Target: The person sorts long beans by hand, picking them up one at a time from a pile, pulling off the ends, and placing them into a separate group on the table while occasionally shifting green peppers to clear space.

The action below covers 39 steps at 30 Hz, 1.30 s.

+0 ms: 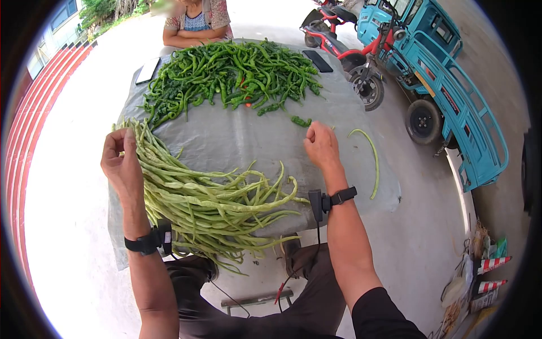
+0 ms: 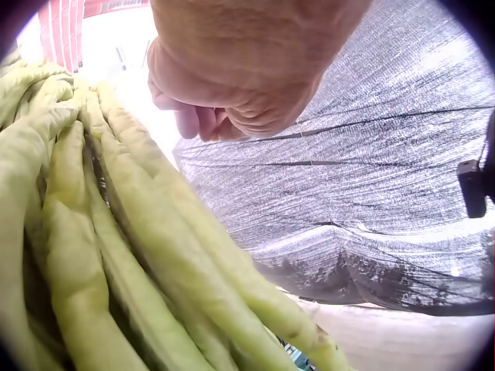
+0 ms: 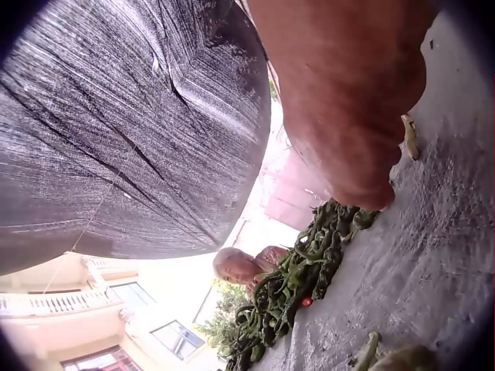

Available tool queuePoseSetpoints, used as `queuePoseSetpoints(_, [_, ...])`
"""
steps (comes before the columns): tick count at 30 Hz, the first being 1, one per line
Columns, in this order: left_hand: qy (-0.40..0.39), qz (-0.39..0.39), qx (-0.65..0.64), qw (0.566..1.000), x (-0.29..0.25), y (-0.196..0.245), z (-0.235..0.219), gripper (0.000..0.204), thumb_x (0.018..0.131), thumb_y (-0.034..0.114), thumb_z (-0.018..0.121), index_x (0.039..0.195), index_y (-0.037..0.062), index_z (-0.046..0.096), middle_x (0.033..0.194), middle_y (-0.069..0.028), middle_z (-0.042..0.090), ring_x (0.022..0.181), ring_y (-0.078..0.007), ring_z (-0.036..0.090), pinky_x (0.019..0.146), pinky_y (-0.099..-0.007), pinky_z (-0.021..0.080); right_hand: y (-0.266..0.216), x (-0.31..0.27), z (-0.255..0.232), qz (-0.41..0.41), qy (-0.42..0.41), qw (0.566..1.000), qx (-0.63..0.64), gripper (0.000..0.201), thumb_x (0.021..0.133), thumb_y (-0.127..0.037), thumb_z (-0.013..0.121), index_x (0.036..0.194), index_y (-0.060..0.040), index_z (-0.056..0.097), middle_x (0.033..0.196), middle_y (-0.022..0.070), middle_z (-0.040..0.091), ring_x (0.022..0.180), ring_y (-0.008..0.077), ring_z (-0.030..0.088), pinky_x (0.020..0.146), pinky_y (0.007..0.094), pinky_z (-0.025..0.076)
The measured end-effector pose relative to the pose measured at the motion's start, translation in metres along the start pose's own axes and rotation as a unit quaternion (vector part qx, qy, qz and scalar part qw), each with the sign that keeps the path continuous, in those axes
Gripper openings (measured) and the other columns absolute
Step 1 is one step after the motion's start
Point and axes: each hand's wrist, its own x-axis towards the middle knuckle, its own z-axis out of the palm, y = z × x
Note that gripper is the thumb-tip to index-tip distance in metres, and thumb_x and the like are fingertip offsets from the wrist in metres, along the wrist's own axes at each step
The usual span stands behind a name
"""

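My left hand (image 1: 122,164) is over the left edge of a heap of long pale green beans (image 1: 192,198), its fingers curled with nothing visible in them. In the left wrist view the hand (image 2: 247,69) hangs above the thick beans (image 2: 155,224), fingers bent inward. My right hand (image 1: 323,148) has curled fingers beside a small green pepper (image 1: 301,121); no held item shows. The right wrist view shows the back part of that hand (image 3: 348,100) over the grey sheet, its fingertips hidden. One long bean (image 1: 375,161) lies apart, right of the right hand.
Green peppers (image 1: 226,73) are heaped at the far side of the grey cloth (image 1: 226,133), between two phones (image 1: 148,70) (image 1: 318,61). A person with folded arms (image 1: 197,34) sits beyond. A red scooter and blue three-wheeler (image 1: 451,96) stand at right.
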Motion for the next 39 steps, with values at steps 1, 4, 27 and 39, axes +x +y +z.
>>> queuePoseSetpoints(1, [0.000, -0.007, -0.009, 1.000, 0.001, -0.001, 0.000, 0.014, 0.101, 0.013, 0.072, 0.101, -0.0001, 0.072, 0.084, 0.0025, 0.066, 0.076, -0.0048, 0.056, 0.072, -0.0216, 0.046, 0.001, 0.001, 0.003, -0.019, 0.009, 1.000, -0.006, 0.014, 0.079, -0.002, 0.068, 0.085, -0.0056, 0.056, 0.088, 0.0134, 0.063, 0.093, 0.0385, 0.059, 0.080, 0.0505, 0.047])
queuePoseSetpoints(4, [0.000, -0.019, -0.038, 0.999, 0.001, -0.001, -0.001, 0.013, 0.101, 0.012, 0.072, 0.102, -0.0003, 0.072, 0.085, 0.0021, 0.067, 0.075, -0.0044, 0.057, 0.071, -0.0215, 0.048, 0.003, 0.001, 0.011, -0.060, 0.025, 0.997, -0.031, 0.012, 0.080, -0.002, 0.067, 0.085, -0.0062, 0.057, 0.088, 0.0137, 0.062, 0.094, 0.0389, 0.058, 0.080, 0.0509, 0.046])
queuePoseSetpoints(27, [0.004, -0.037, -0.084, 0.996, 0.002, 0.005, -0.011, 0.015, 0.103, 0.017, 0.071, 0.103, 0.0016, 0.071, 0.086, 0.0019, 0.066, 0.076, -0.0044, 0.057, 0.070, -0.0220, 0.048, 0.017, 0.010, -0.023, -0.030, 0.054, 0.997, -0.051, 0.020, 0.092, -0.008, 0.063, 0.109, -0.0062, 0.071, 0.112, 0.0148, 0.069, 0.112, 0.0387, 0.061, 0.098, 0.0502, 0.048])
queuePoseSetpoints(39, [-0.008, -0.046, -0.097, 0.994, -0.006, 0.012, 0.003, 0.016, 0.103, 0.017, 0.071, 0.103, 0.0009, 0.071, 0.085, 0.0015, 0.066, 0.075, -0.0043, 0.057, 0.069, -0.0213, 0.048, 0.059, -0.018, -0.034, 0.005, 0.003, 0.997, -0.078, 0.025, 0.092, -0.003, 0.058, 0.112, -0.0093, 0.070, 0.111, 0.0195, 0.065, 0.111, 0.0422, 0.059, 0.095, 0.0512, 0.050])
